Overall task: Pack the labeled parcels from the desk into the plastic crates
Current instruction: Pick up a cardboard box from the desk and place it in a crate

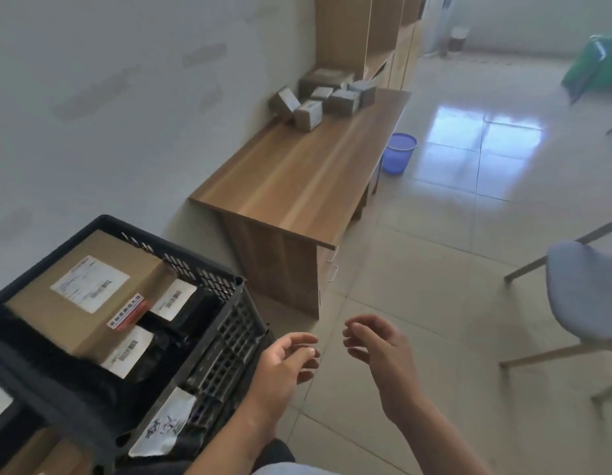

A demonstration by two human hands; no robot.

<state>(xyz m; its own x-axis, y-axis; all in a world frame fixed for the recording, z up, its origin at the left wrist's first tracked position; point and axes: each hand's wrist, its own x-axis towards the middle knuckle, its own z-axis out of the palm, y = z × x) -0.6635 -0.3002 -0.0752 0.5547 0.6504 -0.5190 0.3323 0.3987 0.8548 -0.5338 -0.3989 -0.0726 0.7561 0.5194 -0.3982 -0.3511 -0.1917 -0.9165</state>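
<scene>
Both my left hand [284, 361] and right hand [376, 344] hang empty, fingers loosely curled, beside the black crate [225, 334]. Remaining cardboard parcels [327, 97] sit on the surface's far end; probably light, stiff, so I'd grab opposite sides.

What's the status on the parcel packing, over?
Left hand and right hand open, holding nothing. Black crate holds a labeled box; more parcels wait at the desk's far end. Path clear.

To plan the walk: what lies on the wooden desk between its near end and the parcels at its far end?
In the head view, that stretch of the long wooden desk is bare; the small brown cardboard parcels cluster at the far end.
</scene>
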